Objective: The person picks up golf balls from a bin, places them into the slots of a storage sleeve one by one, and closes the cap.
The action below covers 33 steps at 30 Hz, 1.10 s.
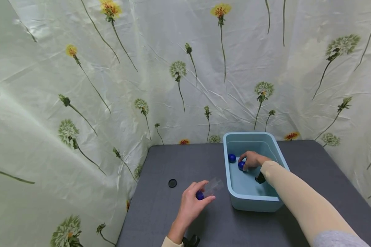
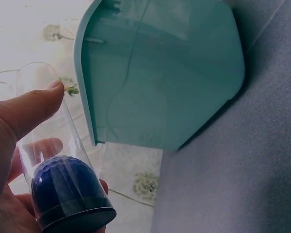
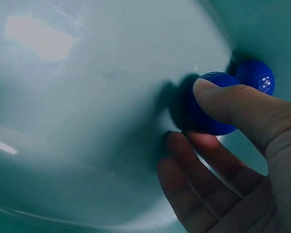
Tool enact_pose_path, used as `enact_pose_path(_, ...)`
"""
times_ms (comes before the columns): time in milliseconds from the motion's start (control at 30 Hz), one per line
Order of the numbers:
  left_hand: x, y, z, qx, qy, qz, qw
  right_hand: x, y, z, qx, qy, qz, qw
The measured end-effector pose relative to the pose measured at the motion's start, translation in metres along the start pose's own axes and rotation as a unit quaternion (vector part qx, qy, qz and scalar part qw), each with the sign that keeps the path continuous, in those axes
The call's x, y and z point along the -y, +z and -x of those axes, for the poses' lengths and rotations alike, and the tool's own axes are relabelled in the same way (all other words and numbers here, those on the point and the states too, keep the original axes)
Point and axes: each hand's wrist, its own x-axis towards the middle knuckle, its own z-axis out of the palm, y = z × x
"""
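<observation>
My left hand (image 1: 191, 202) grips a clear plastic tube (image 2: 68, 131) with a dark cap at its bottom end. Inside the tube, down by that cap, sits one blue golf ball (image 2: 65, 182). The right hand (image 1: 251, 160) reaches into a light blue bin (image 1: 255, 197). Its thumb and fingers pinch a second blue golf ball (image 3: 211, 109) low in the bin. Another blue golf ball (image 3: 256, 76) lies just beyond that one, by the bin's wall. Whether the pinched ball touches the floor cannot be made out.
A round black cap (image 1: 172, 183) lies on the dark grey table (image 1: 154, 209), left of the bin. Behind and to the left hangs a pale curtain (image 1: 160, 85) printed with dandelions. The bin's raised walls surround the right hand.
</observation>
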Motion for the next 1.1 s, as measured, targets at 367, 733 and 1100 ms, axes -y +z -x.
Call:
enact_pose_path(367, 0.001, 0.004, 0.000, 0.003, -0.009, 0.000, 1.0000, -0.002, 0.001, 0.001, -0.005, -0.005, 0.013, 1.000)
enact_pose_path(733, -0.001, 0.006, 0.001, 0.007, -0.027, 0.009, 0.9996, 0.004, -0.006, -0.001, -0.029, -0.056, 0.073, 0.995)
enact_pose_path(1100, -0.003, 0.006, 0.002, 0.005, -0.024, 0.014, 0.9996, 0.021, -0.014, 0.021, -0.058, -0.088, 0.079, 0.991)
